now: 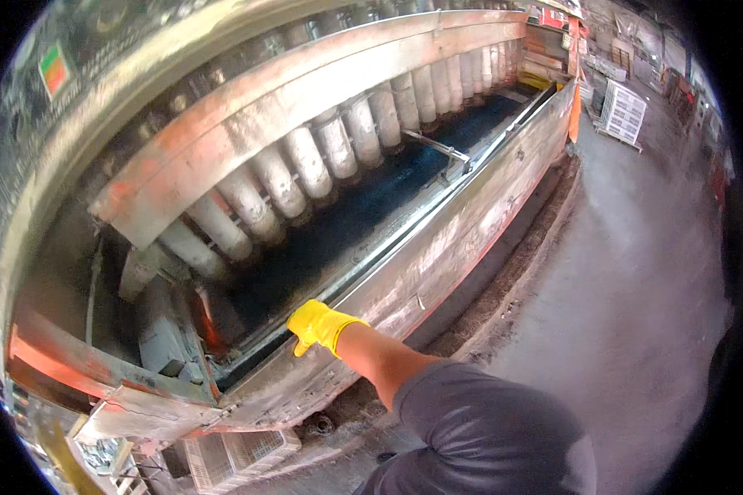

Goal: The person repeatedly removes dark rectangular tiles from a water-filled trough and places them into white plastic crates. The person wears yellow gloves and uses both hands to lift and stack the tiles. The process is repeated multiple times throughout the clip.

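Note:
My left hand (318,324) wears a yellow glove and grips the top rim of a long, rusty metal trough wall (437,247) on a big machine. My bare forearm and grey sleeve reach to it from the lower middle. Inside the trough lies dark blue-black material (363,210) under a row of pale, dusty cylinders (305,161) hanging from an orange-stained beam (248,115). A thin metal rod (437,147) crosses the trough farther along. My right hand is out of the picture.
A dusty concrete floor (627,272) runs along the right of the machine, with dirt piled against its base. A white stacked pallet (623,111) stands at the far end. Pale crates (235,454) sit on the floor below the trough's near corner.

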Demonstrator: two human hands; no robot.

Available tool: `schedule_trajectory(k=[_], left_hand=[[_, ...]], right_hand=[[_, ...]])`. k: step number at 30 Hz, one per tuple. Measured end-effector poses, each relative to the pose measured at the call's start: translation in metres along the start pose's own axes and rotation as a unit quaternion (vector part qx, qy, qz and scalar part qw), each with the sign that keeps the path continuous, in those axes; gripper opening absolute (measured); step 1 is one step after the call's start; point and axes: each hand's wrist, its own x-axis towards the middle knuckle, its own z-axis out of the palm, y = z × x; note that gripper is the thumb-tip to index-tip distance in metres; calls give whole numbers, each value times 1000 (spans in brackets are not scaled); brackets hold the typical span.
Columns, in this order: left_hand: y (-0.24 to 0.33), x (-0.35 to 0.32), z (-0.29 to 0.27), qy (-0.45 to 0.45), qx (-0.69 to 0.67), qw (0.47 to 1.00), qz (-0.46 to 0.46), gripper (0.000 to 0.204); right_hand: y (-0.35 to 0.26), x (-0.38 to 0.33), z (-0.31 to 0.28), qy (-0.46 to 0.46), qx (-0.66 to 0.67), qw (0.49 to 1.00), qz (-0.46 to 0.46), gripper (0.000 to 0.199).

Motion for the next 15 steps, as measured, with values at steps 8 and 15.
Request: schedule_trajectory(k=[8, 15], left_hand=[[345, -298, 170, -323, -156, 933, -2, 55], [699, -469, 220, -612, -306, 710, 166, 50]], right_hand=[[4, -92, 69, 404, -127, 903, -79, 89], [97, -564, 353, -109, 281, 843, 446, 64]])
